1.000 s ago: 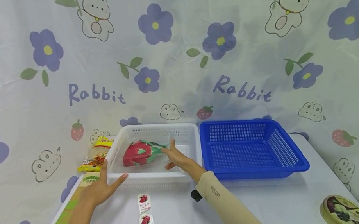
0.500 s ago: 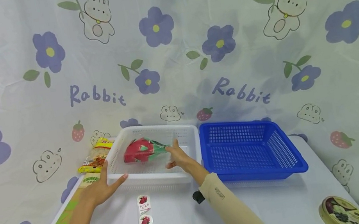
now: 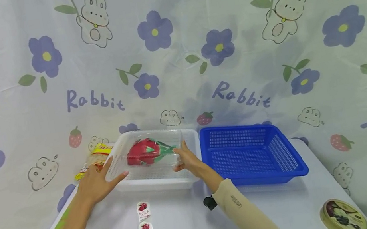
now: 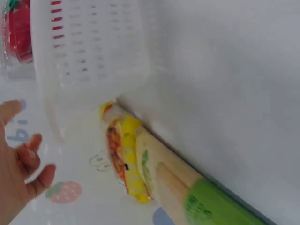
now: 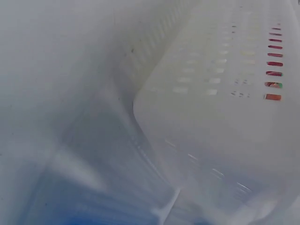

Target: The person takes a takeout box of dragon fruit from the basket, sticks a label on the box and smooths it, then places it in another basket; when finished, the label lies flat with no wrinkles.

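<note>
A red dragon fruit (image 3: 139, 153) with green tips lies in a clear plastic box (image 3: 167, 136), inside the white slotted basket (image 3: 165, 181). My right hand (image 3: 189, 162) reaches over the basket's front right corner and grips the right end of this box between thumb and fingers. At the basket's left front corner is my left hand (image 3: 95, 185), thumb and fingers spread, holding nothing. The left wrist view shows the left hand (image 4: 16, 168) apart from the basket wall (image 4: 93, 51), its fingers loosely bent. In the right wrist view the basket wall (image 5: 211, 122) hides the right hand.
A blue basket (image 3: 252, 179) stands right beside the white one. Left lie a yellow food bag (image 3: 101, 148) and a long green-and-tan packet (image 4: 187, 187). Two dragon fruit stickers (image 3: 145, 222) lie on the table, and a round tin (image 3: 342, 215) sits at front right. A printed curtain (image 3: 176, 71) hangs behind.
The clear box with the dragon fruit has come up slightly with my right hand. My left hand has moved up and left off the basket's rim. The head view has shifted a little.
</note>
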`<move>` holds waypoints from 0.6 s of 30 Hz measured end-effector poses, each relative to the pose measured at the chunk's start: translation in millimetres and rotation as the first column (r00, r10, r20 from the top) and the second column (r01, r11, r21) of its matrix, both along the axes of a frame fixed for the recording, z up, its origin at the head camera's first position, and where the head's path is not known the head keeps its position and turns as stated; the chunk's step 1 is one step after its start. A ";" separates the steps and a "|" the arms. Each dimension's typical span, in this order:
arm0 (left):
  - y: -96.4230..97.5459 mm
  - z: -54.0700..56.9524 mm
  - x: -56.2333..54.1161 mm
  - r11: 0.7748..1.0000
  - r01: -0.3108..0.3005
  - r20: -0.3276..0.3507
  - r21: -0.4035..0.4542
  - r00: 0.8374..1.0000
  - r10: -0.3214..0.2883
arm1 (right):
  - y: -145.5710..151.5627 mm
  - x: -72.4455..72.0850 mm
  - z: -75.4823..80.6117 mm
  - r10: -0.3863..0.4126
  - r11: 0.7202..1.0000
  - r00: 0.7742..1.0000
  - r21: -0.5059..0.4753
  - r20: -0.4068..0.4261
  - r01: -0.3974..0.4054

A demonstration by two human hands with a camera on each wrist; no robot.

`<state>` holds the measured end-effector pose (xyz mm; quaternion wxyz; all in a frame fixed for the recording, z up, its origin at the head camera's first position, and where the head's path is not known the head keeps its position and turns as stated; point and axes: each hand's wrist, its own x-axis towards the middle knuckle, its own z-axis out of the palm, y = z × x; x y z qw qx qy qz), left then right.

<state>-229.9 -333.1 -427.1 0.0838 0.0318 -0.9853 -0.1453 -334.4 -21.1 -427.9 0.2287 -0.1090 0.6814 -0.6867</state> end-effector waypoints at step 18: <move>34.8 11.6 -23.8 0.951 0.121 0.065 0.286 0.987 -0.145 | 13.1 18.5 0.8 0.018 0.999 1.000 -0.049 -0.019 -0.019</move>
